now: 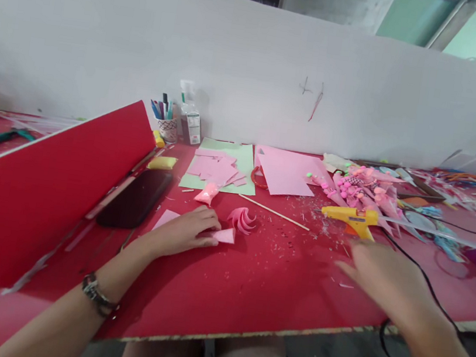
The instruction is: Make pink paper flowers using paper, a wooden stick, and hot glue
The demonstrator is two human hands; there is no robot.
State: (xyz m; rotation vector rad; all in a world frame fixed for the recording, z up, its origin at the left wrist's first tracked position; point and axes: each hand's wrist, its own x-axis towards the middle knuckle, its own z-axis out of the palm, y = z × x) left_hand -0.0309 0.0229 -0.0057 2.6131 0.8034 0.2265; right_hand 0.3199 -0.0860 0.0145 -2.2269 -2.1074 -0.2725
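My left hand (190, 231) rests on the red table, its fingers closed over a small folded piece of pink paper (225, 236). Just beyond those fingertips sits a pink swirled paper piece (242, 220), with a small bag of pink bits (207, 193) near the knuckles. Another pink sheet (165, 218) shows partly behind the left hand. On the right, my right hand (384, 276) is blurred, thumb apart from the fingers. It is close to the handle of a yellow glue gun (352, 217); whether they touch I cannot tell.
A red board (55, 188) leans at left beside a dark phone (135, 198). Behind are a pen cup (167, 129), a bottle (191, 122), pink paper pieces (215, 166) and a thin stick (275, 212). Pink paper cones (365, 187) pile at right; a black cable (424, 272) trails past my right hand.
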